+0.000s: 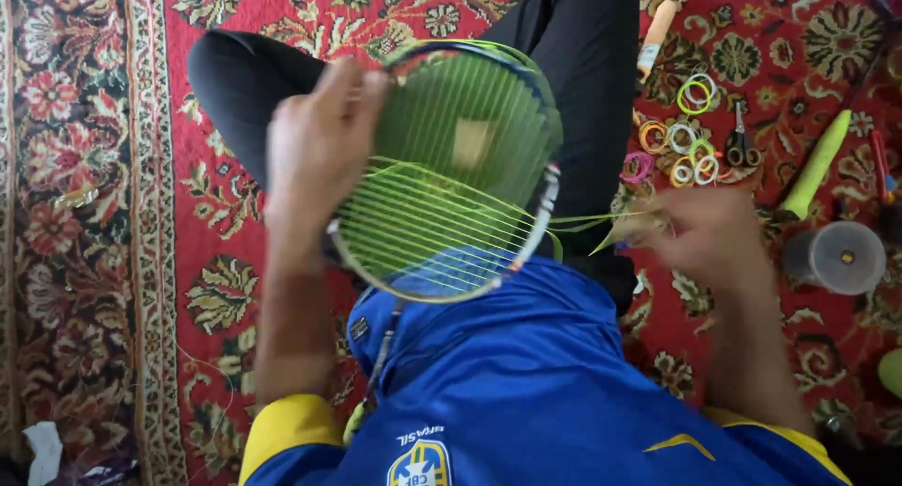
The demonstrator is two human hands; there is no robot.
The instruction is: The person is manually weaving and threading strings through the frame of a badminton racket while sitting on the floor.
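Note:
A racket head [451, 166] with green strings rests over my lap, its frame dark with white and red marks. My left hand [315, 157] grips the left side of the frame, fingers curled over the top rim. My right hand [705, 232], blurred, pinches the loose green string [587, 221] that runs out of the racket's right edge and holds it taut. Cross strings fill the lower half; the upper half shows only vertical strings.
A red patterned carpet [235, 289] lies underneath. At the right lie several coloured string coils [691, 138], scissors [739, 138], a green-handled tool [817, 162], a round clear container [839, 258] and a tan grip [655, 37]. White scraps [42, 448] lie at the lower left.

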